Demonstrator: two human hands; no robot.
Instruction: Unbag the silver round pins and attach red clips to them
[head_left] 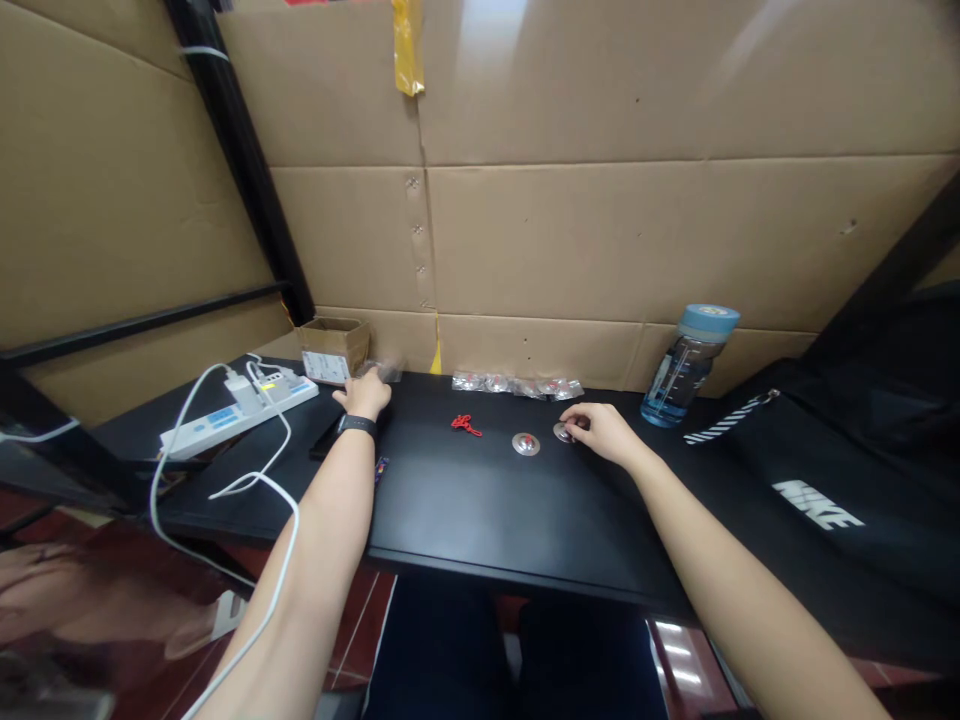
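My right hand (600,432) has its fingers and thumb closed on the edge of a small cymbal (560,432) at the tabletop. Just left of it lies a second small cymbal (526,444), a shiny round disc with a domed middle and a bit of red on top. A red knotted cord (466,426) rests farther left. My left hand (365,395), wearing a black wristband, reaches to a clear plastic bag (386,370) near the back edge, thumb apart from the fingers. Its fingertips are partly hidden against the bag.
Several clear-wrapped packets (517,385) line the back. A cardboard box (334,348) and a power strip (236,415) with a white cable stand left. On the right are a water bottle (686,370) and a black bag (825,470). A dark flat object (326,440) lies beside my left wrist.
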